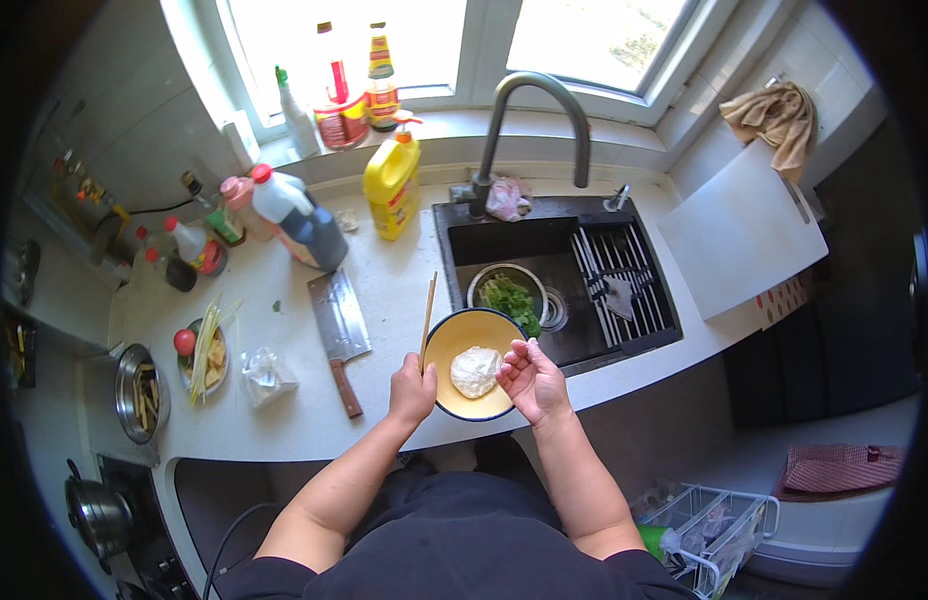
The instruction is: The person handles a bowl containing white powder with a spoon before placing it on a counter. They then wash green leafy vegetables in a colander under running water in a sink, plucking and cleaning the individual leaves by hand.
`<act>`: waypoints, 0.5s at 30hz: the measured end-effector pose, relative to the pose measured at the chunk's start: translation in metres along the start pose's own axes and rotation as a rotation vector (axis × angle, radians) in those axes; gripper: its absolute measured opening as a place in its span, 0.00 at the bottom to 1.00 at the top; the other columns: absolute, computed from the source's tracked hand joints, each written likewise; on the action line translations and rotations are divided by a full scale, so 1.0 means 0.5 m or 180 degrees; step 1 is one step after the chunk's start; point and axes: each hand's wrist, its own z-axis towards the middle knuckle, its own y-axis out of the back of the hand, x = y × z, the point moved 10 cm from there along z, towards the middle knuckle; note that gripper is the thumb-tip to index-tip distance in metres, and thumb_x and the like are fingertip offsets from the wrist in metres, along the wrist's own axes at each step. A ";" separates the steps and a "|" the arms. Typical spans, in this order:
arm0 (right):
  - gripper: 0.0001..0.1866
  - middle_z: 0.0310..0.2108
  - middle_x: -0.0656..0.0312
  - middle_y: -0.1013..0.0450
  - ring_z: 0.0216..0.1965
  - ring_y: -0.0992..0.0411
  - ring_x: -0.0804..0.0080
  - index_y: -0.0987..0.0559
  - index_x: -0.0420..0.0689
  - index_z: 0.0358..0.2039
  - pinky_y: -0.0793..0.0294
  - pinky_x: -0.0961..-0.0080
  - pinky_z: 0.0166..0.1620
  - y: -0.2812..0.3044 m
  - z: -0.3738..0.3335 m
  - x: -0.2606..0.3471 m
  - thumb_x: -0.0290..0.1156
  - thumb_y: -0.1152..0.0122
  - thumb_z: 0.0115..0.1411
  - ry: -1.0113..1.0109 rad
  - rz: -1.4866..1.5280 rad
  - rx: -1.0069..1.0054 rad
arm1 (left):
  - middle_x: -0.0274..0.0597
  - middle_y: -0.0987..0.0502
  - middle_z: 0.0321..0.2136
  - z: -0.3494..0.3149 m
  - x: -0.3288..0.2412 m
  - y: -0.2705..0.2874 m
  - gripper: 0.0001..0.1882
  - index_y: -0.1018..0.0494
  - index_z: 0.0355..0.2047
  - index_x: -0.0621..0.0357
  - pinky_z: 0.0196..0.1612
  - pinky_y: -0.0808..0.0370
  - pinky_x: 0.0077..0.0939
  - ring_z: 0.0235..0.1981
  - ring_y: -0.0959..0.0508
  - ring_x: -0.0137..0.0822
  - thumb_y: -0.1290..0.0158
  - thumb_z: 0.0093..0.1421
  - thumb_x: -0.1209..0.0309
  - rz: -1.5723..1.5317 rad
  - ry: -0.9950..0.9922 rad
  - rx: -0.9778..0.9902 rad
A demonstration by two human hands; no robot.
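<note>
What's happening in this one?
A person's left hand grips wooden chopsticks at the left side of a yellow bowl with a dark rim. A pale lump of dough sits inside. The right hand is open, palm up, at the bowl's right side; whether it touches the dough is hard to tell. A cleaver lies to the left, and leafy greens sit in a container in the sink.

The sink (514, 243), faucet (581, 160) and cleaver (340, 318) show a kitchen.

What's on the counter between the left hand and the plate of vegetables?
In the head view, going outward from the left hand: the cleaver, then a crumpled clear plastic bag.
</note>
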 end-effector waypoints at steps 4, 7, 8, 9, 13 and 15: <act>0.19 0.24 0.61 0.30 0.27 0.30 0.71 0.27 0.42 0.33 0.27 0.72 0.35 0.025 -0.008 0.107 0.44 0.60 0.62 0.0146 0.0165 0.0065 | 0.55 0.27 0.20 0.028 -0.067 -0.090 0.09 0.35 0.26 0.67 0.26 0.30 0.36 0.23 0.25 0.49 0.52 0.53 0.71 -0.0051 -0.0039 0.0160; 0.21 0.24 0.61 0.30 0.26 0.30 0.70 0.27 0.42 0.33 0.28 0.72 0.35 0.060 0.020 0.201 0.46 0.62 0.62 0.0207 0.0188 0.0108 | 0.55 0.27 0.20 0.056 -0.114 -0.166 0.09 0.35 0.26 0.66 0.27 0.30 0.37 0.23 0.25 0.50 0.51 0.53 0.71 -0.0050 -0.0056 0.0117; 0.20 0.24 0.61 0.30 0.26 0.31 0.71 0.27 0.43 0.34 0.28 0.72 0.35 0.070 0.031 0.232 0.46 0.61 0.62 0.0211 0.0209 0.0122 | 0.55 0.27 0.20 0.069 -0.127 -0.191 0.09 0.35 0.26 0.66 0.27 0.30 0.37 0.23 0.25 0.50 0.51 0.53 0.70 -0.0031 -0.0052 0.0087; 0.20 0.24 0.61 0.30 0.26 0.31 0.71 0.27 0.43 0.34 0.28 0.72 0.35 0.091 0.047 0.263 0.46 0.60 0.61 0.0200 0.0214 0.0116 | 0.55 0.27 0.20 0.080 -0.146 -0.221 0.09 0.35 0.25 0.66 0.27 0.30 0.37 0.24 0.26 0.50 0.51 0.52 0.70 -0.0019 -0.0028 0.0064; 0.18 0.24 0.62 0.30 0.26 0.31 0.73 0.27 0.43 0.33 0.28 0.75 0.34 0.168 0.113 0.393 0.44 0.57 0.61 0.0058 0.0105 0.0046 | 0.58 0.28 0.21 0.134 -0.220 -0.336 0.10 0.37 0.24 0.66 0.28 0.31 0.41 0.25 0.27 0.55 0.51 0.52 0.71 -0.0030 0.0187 -0.0041; 0.17 0.24 0.62 0.30 0.26 0.32 0.74 0.27 0.43 0.33 0.28 0.75 0.34 0.196 0.139 0.457 0.43 0.56 0.60 -0.0041 0.0030 0.0019 | 0.58 0.28 0.21 0.162 -0.235 -0.397 0.10 0.37 0.25 0.66 0.28 0.32 0.42 0.26 0.27 0.56 0.51 0.52 0.70 0.0096 0.0241 -0.0168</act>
